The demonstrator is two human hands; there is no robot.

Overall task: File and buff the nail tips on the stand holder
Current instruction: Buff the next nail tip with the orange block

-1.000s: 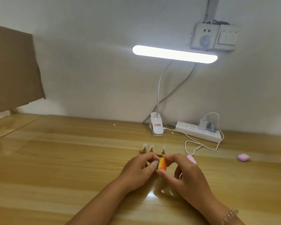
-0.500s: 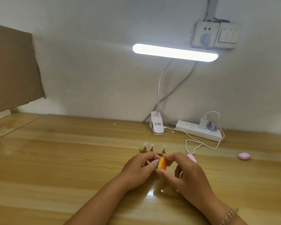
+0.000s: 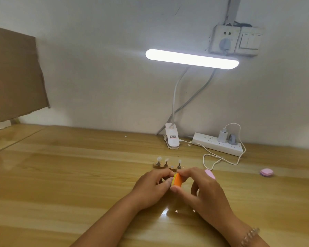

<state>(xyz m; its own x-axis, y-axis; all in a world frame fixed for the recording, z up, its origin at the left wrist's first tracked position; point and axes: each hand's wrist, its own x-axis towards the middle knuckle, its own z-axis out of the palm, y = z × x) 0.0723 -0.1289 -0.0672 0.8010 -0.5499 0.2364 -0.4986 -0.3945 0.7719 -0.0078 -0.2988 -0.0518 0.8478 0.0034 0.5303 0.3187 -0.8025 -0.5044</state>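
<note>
Buffing is judged underway, the buffer block (image 3: 177,180) being pinched in the right hand (image 3: 203,191), the grip of the left hand (image 3: 150,188) not tellable; light strokes are called for next.

Your left hand (image 3: 150,188) curls its fingers shut, so you cannot tell what lies inside them. The orange and yellow rectangular buffer block (image 3: 177,180) shows only 1 end between your right hand's (image 3: 207,195) fingers and thumb. Just beyond your fingertips, the thin wooden stand holder (image 3: 163,167) loses its right end behind them, and its 3 clear nail tips (image 3: 158,158) are too small to judge. A pink oval thing (image 3: 210,174) sits half covered behind your right fingers. The bottom edge cuts off both forearms.
</note>
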